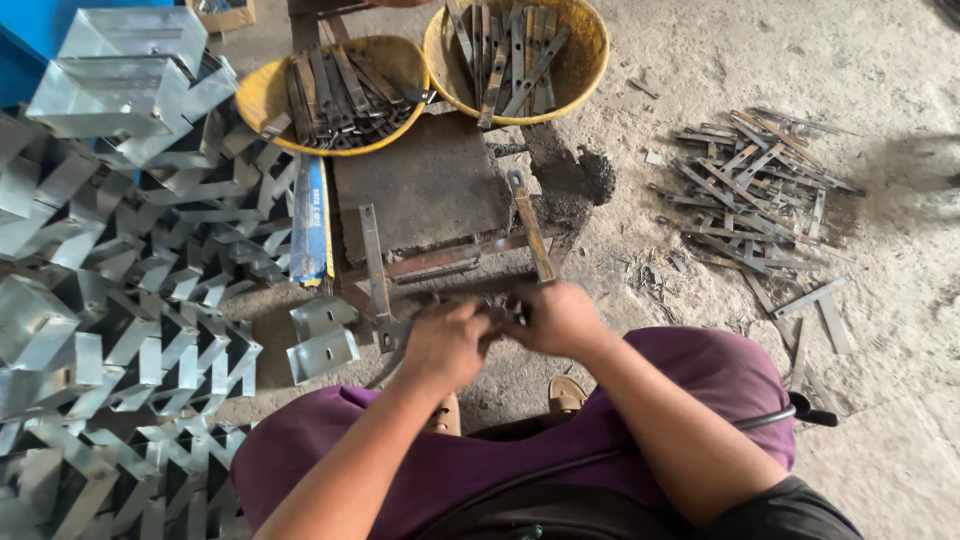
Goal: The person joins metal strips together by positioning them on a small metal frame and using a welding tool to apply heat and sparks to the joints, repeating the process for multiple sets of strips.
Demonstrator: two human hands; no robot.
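Note:
My left hand (447, 338) and my right hand (556, 318) meet low in the middle of the view, fingers curled together around a small dark metal part (514, 312) that they mostly hide. They hover just in front of a low rusty metal work block (420, 185). Two flat metal strips lie on its frame: one (374, 260) beside my left hand, one (531, 228) above my right hand. A bent shiny bracket (322, 340) lies on the floor left of my left hand. My purple-clad knees fill the bottom.
Two yellow bowls (262, 95) (590, 60) full of flat metal strips stand beyond the block. A big heap of folded shiny brackets (110, 300) covers the left side. Loose strips (755, 185) are scattered on the concrete floor at right. A blue-yellow pack (312, 215) leans beside the block.

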